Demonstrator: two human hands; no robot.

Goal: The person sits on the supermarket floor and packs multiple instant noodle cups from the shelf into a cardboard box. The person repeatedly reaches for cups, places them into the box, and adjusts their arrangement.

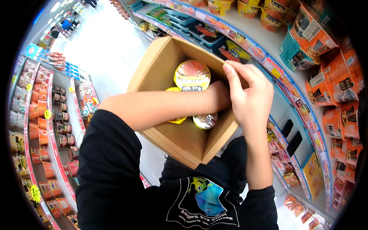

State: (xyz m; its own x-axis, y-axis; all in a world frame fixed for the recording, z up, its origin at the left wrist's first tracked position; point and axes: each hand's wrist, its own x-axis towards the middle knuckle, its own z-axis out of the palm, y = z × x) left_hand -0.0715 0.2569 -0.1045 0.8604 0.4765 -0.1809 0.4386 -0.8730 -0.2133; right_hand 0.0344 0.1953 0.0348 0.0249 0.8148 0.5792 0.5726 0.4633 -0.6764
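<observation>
An open cardboard box (175, 141) is tilted before my body, with several instant noodle cups inside. My right hand (250, 89) pinches the box's right rim between thumb and fingers. My left forearm crosses over the box, and my left hand (220, 96) reaches in against the right inner wall, its fingers hidden. Beside that hand lies a noodle cup with a clear-wrapped lid (192, 75). A silver-lidded cup (205, 120) sits below the forearm, and a yellow cup (176, 120) is partly covered by it.
Store shelves curve along both sides. The right shelf (258, 54) holds orange noodle buckets (340, 77), a teal bucket (293, 54) and stacked yellow cups (271, 18). Noodle cups (61, 126) fill the left shelves. A pale floor aisle (106, 46) runs ahead, with people far off.
</observation>
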